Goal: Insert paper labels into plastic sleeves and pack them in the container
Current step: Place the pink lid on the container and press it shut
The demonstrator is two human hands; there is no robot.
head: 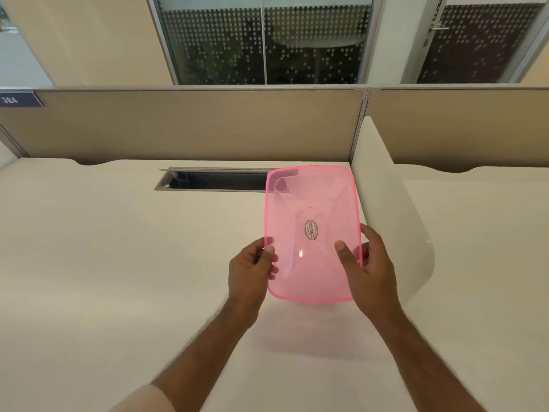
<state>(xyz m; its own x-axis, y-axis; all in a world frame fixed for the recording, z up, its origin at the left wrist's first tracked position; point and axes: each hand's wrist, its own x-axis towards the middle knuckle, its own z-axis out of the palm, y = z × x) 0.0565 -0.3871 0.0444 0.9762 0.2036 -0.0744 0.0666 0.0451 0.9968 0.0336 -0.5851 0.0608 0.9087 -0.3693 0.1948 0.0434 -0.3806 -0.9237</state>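
The person holds a translucent pink rectangular plastic container [312, 233] up off the white desk top [118, 263], gripped between both hands at its near end, its faint shadow lying on the desk below the wrists. The left hand [251, 272] clasps the left long rim, thumb laid over the edge onto the facing surface and the other fingers curled behind, showing dimly through the plastic. The right hand [367, 269] takes the opposite rim in the same pinch, thumb pressed flat on the pink face just inboard of the edge, fingers wrapped round the back. An oval brand sticker [311, 229] sits between the thumbs and a little beyond them. Whether this face is the lid or the underside of the tub cannot be told from here, and no paper labels or plastic sleeves are in view. Judging by how easily two pinches carry it, the container looks light and thin-walled; it should flex a little if squeezed across the middle and its smooth skin could slip under dry fingers. The raised rim looks the stiffest and surest hold, taken on both long sides as now. Beyond the fingertips lies an open cable slot [214, 179] in the desk, and to the right of the right hand stands a white divider panel [386, 188].
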